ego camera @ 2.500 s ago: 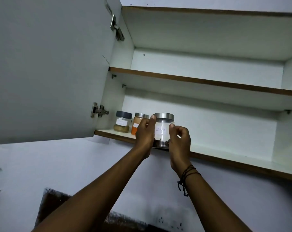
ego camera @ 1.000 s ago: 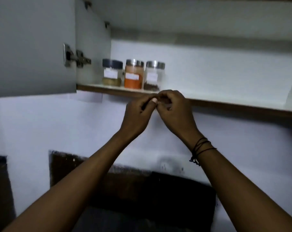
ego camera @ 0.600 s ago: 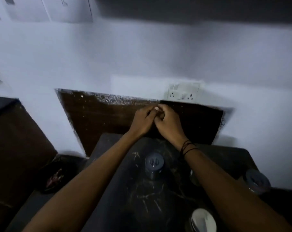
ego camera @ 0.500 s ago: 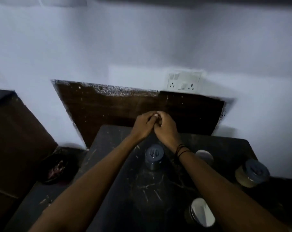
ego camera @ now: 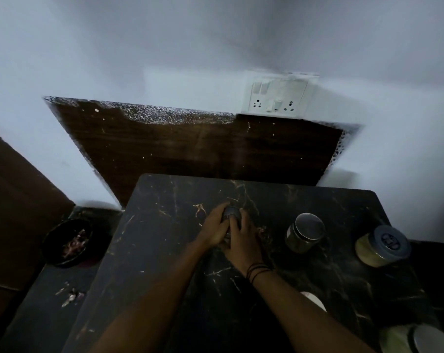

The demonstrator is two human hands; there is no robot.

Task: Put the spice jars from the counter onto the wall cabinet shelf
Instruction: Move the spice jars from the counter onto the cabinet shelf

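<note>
I am at the pick-up step for another spice jar: both hands are down on the dark counter [ego camera: 165, 225], closing around the small grey-lidded jar [ego camera: 231, 212] that stands near its middle. My left hand [ego camera: 214, 226] curls against the jar's left side and my right hand [ego camera: 244, 240] wraps its right side and front, fingers bent round it, so together they cup it. Next, I judge, comes a firm two-handed lift straight up toward the cabinet shelf, which is out of view, while the steel-lidded jar [ego camera: 306, 231] and the yellow-filled jar [ego camera: 382, 245] wait to the right.
</note>
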